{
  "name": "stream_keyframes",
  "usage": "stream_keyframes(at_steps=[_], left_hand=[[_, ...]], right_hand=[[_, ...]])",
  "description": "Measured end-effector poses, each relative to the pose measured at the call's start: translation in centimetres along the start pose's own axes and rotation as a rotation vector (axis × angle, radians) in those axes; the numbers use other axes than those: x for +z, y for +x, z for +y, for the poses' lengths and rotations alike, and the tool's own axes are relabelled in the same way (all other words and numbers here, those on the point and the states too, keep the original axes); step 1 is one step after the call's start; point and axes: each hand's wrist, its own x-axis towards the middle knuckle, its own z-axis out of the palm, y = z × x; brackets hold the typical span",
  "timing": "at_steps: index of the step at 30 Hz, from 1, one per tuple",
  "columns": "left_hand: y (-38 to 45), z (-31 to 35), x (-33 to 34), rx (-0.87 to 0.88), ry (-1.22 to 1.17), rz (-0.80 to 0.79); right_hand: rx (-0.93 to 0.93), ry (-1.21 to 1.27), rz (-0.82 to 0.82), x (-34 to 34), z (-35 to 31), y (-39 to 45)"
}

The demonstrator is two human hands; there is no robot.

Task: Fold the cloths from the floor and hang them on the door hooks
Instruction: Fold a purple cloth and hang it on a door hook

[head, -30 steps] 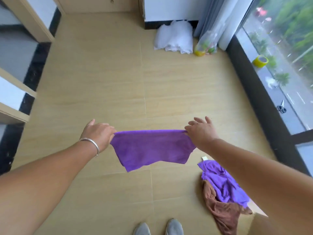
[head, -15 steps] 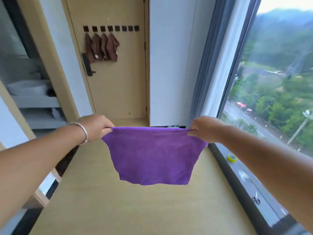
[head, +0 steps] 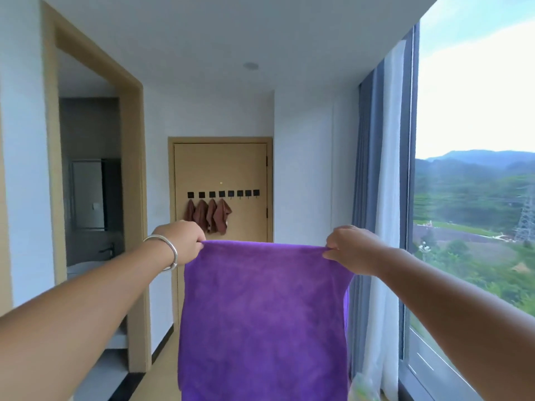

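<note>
A purple cloth (head: 263, 316) hangs flat in front of me, held up by its top edge. My left hand (head: 182, 241), with a silver bangle on the wrist, pinches the top left corner. My right hand (head: 350, 248) pinches the top right corner. Straight ahead stands a tan door (head: 228, 169) with a row of black hooks (head: 241, 193) across it. Several brown cloths (head: 210, 214) hang from the leftmost hooks; the hooks to their right are bare. The cloth's lower edge runs out of view.
An open doorway (head: 89, 198) on the left leads to a room with a washbasin. Grey and white curtains (head: 382, 198) hang on the right beside a tall window (head: 474, 183). Tan floor shows at the bottom left.
My view has swung up from the floor to the door and ceiling. Both hands have raised the purple cloth and spread it wide, so it now hangs at full length.
</note>
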Motion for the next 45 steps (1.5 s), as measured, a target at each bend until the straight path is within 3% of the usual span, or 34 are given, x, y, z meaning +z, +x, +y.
stream_keyframes(at_steps=[9, 20, 35, 45], left_hand=[[1.1, 0.6, 1.2, -0.082, 0.133, 0.114], [5.0, -0.5, 5.9, -0.126, 0.142, 0.095], [23.9, -11.2, 15.5, -0.041, 0.108, 0.143], [35.7, -14.8, 24.5, -0.107, 0.108, 0.118]], right_hand=[[-0.131, -0.050, 0.056, 0.6, 1.3, 1.8], [-0.178, 0.065, 0.106, 5.9, 1.8, 9.7], [-0.160, 0.013, 0.106, 14.0, -0.5, 30.3], [-0.137, -0.004, 0.126, 21.8, -0.6, 43.5]])
